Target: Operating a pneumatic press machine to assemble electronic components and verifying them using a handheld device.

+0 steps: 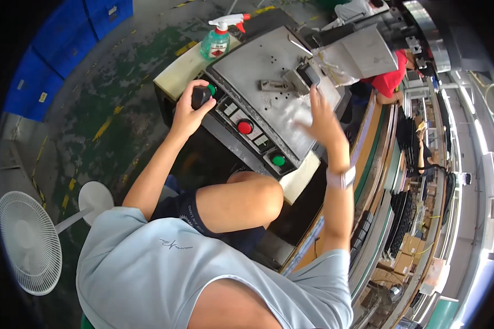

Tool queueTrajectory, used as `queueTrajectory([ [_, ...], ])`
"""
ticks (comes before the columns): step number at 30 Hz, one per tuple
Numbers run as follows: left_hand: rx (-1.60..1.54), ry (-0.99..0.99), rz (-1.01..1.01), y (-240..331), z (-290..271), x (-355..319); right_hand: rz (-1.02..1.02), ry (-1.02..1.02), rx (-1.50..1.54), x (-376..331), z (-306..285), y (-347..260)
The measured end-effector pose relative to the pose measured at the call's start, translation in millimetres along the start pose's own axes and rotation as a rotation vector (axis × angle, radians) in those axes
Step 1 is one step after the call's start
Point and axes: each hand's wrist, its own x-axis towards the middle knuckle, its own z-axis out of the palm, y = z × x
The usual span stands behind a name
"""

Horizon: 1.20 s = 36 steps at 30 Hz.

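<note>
My left hand [187, 114] is curled round a small black block-like part [201, 97], whose exact kind I cannot make out. It rests at the left end of the machine's control panel, beside a green push button [211, 89]. Blurred by motion, my right hand [325, 123] is over the right side of the grey metal machine table [241, 60], fingers stretched out. Just beyond its fingertips, a dark piece [308, 75] sits in a metal fixture [296, 82]. A small metal clamp block [273, 85] lies to the left of the fixture.
On the panel are a red button [245, 126] and another green button [278, 160]. A spray bottle [216, 44] stands at the far left corner. The machine head [362, 52] overhangs the back right. Nearby are a white fan [30, 241], blue bins [66, 38], a conveyor [376, 181] and a red-shirted person [389, 79].
</note>
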Motion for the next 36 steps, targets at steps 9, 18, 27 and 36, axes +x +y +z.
queueTrajectory([
  [9, 0.164, -0.185, 0.172, 21, 26, -7, 0.025, 0.219, 0.09, -103, 21, -80],
  [18, 0.451, -0.381, 0.801, 63, 179, -82, 0.317, 0.541, 1.577, -155, -76, -61],
  [27, 0.758, -0.798, 0.552, 31, 154, -140, 1.605, 0.291, -0.208, -557, -97, 78],
  [36, 0.779, -0.898, 0.824, 34, 154, -151, 1.327, 0.564, -0.312, -616, 5, 19],
])
